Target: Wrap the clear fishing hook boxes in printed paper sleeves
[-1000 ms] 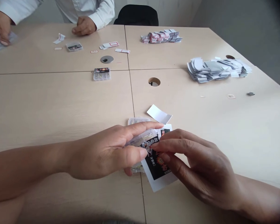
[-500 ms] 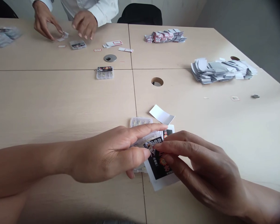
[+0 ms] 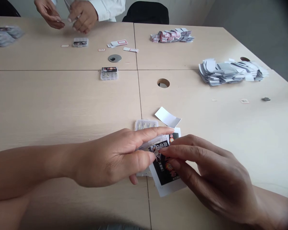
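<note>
My left hand [image 3: 121,156] lies across a clear plastic box [image 3: 144,173], thumb and fingers around it, index finger stretched along its far side. The palm hides much of the box. A black printed sticker with a white border [image 3: 164,177] lies slanted over the box's right side, and my left thumb tip touches its edge. With thumb and fingertips pinched, my right hand [image 3: 213,175] grips the sticker's face. Another clear compartment box with small metal pieces [image 3: 146,124] shows just beyond my left hand. A folded white paper piece [image 3: 168,117] lies behind the sticker.
Across the table, a co-worker's hands [image 3: 84,17] hover near a labelled box [image 3: 80,42]. Another labelled box [image 3: 109,73] stands mid-table. White paper pieces [image 3: 232,72] and red-edged labels [image 3: 172,35] are heaped at right. A round hole [image 3: 163,83] opens in the tabletop.
My hands and the sticker keep nearly the same pose; the view has shifted slightly. The co-worker's hands have lifted back from the table, and the small paper piece there is gone from its spot.
</note>
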`<state>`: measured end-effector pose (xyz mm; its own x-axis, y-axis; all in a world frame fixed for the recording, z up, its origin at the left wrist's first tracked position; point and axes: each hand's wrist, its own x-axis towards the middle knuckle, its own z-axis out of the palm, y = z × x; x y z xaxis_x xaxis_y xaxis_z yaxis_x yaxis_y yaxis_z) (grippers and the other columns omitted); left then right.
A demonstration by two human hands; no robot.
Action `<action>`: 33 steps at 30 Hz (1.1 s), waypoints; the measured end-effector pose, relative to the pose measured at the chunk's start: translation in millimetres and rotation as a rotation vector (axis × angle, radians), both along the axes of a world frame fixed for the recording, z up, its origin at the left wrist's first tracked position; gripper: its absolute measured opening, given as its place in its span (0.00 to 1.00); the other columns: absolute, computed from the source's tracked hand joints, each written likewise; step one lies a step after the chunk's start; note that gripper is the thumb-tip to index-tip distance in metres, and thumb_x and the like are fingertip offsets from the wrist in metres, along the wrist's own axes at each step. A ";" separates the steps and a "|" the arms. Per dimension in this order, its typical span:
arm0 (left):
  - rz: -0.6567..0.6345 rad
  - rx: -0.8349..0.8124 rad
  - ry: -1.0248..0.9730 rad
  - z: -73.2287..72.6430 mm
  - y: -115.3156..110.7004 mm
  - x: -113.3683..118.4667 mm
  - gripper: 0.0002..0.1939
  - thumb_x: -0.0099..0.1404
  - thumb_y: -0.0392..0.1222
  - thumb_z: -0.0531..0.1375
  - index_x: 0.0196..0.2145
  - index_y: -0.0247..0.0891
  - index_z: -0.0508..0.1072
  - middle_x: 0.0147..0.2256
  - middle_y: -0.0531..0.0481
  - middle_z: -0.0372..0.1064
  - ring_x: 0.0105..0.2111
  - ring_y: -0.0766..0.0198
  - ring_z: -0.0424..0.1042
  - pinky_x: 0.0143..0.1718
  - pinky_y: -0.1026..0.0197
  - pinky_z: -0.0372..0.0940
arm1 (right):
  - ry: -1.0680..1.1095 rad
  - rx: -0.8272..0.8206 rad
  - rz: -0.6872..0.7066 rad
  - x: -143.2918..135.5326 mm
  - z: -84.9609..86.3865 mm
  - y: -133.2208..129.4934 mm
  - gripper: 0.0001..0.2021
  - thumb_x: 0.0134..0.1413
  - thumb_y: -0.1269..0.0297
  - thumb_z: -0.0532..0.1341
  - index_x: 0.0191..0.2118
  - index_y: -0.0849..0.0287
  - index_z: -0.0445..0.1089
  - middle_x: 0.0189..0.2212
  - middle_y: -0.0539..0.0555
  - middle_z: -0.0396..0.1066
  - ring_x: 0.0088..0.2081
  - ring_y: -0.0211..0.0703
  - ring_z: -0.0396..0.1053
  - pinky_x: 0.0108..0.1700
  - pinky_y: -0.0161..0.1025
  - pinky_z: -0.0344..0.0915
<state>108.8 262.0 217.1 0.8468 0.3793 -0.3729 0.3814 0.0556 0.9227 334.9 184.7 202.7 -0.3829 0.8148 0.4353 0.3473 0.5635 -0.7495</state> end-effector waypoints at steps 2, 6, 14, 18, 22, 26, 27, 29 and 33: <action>0.006 -0.004 0.000 0.0 -0.4 -0.1 0.30 0.75 0.58 0.51 0.71 0.61 0.50 0.60 0.49 0.70 0.45 0.53 0.79 0.36 0.62 0.79 | -0.002 -0.002 -0.001 0.2 -0.1 0.5 0.11 0.61 0.82 0.60 0.47 0.71 0.74 0.35 0.55 0.75 0.36 0.30 0.74 0.39 0.24 0.73; 0.023 0.025 -0.031 -0.6 -2.3 -3.4 0.31 0.74 0.57 0.53 0.71 0.61 0.51 0.54 0.49 0.75 0.38 0.58 0.80 0.34 0.63 0.78 | 0.008 -0.003 -0.007 0.4 -0.2 0.8 0.11 0.60 0.82 0.60 0.47 0.69 0.74 0.36 0.56 0.75 0.37 0.32 0.75 0.38 0.26 0.73; 0.025 0.034 -0.050 -0.3 -1.6 -2.9 0.31 0.74 0.56 0.55 0.71 0.59 0.53 0.54 0.50 0.74 0.31 0.64 0.78 0.34 0.65 0.77 | 0.000 0.038 0.011 1.1 -0.8 0.2 0.11 0.62 0.81 0.60 0.48 0.70 0.73 0.37 0.56 0.76 0.40 0.32 0.75 0.45 0.25 0.74; 0.036 0.025 -0.043 0.6 -1.6 -0.7 0.31 0.74 0.57 0.54 0.71 0.58 0.53 0.50 0.50 0.76 0.30 0.64 0.78 0.33 0.65 0.77 | -0.002 0.032 0.011 1.5 -0.9 0.5 0.11 0.62 0.81 0.60 0.49 0.71 0.73 0.38 0.57 0.76 0.43 0.32 0.75 0.49 0.25 0.73; 0.032 0.023 -0.032 0.8 -2.5 -0.5 0.31 0.74 0.58 0.53 0.71 0.59 0.53 0.50 0.49 0.76 0.32 0.63 0.78 0.33 0.64 0.77 | -0.001 0.034 0.020 1.5 -1.2 0.4 0.11 0.63 0.80 0.60 0.49 0.71 0.73 0.38 0.57 0.76 0.42 0.31 0.74 0.48 0.23 0.72; 0.042 0.037 -0.042 0.2 -3.4 -0.4 0.31 0.74 0.58 0.53 0.71 0.58 0.54 0.47 0.50 0.77 0.31 0.64 0.77 0.33 0.65 0.77 | -0.011 0.030 0.011 2.5 -2.2 -0.2 0.12 0.63 0.80 0.60 0.51 0.70 0.72 0.39 0.57 0.76 0.44 0.33 0.75 0.49 0.25 0.73; 0.041 0.038 -0.045 -0.2 -3.4 -0.4 0.30 0.74 0.58 0.53 0.71 0.58 0.54 0.46 0.50 0.77 0.31 0.64 0.77 0.33 0.65 0.77 | -0.012 0.029 0.011 2.8 -2.5 -0.4 0.12 0.63 0.80 0.60 0.51 0.70 0.72 0.39 0.57 0.77 0.45 0.33 0.76 0.48 0.26 0.74; 0.041 0.038 -0.055 -1.0 -3.0 -0.7 0.30 0.74 0.56 0.53 0.71 0.59 0.54 0.46 0.51 0.77 0.30 0.64 0.77 0.33 0.65 0.77 | -0.011 0.031 0.014 3.1 -2.8 -0.7 0.13 0.63 0.80 0.60 0.52 0.69 0.72 0.39 0.58 0.77 0.45 0.34 0.76 0.48 0.28 0.75; 0.025 0.040 -0.072 -1.3 -2.3 -1.7 0.31 0.74 0.53 0.55 0.71 0.58 0.53 0.45 0.51 0.78 0.30 0.63 0.78 0.34 0.64 0.77 | -0.020 0.058 0.006 3.0 -2.7 -0.1 0.13 0.63 0.79 0.60 0.52 0.66 0.72 0.39 0.58 0.77 0.44 0.37 0.78 0.46 0.31 0.77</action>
<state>107.1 259.7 215.8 0.8608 0.4140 -0.2960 0.3133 0.0272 0.9493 337.8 184.6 200.0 -0.3971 0.7861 0.4736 0.3583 0.6079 -0.7086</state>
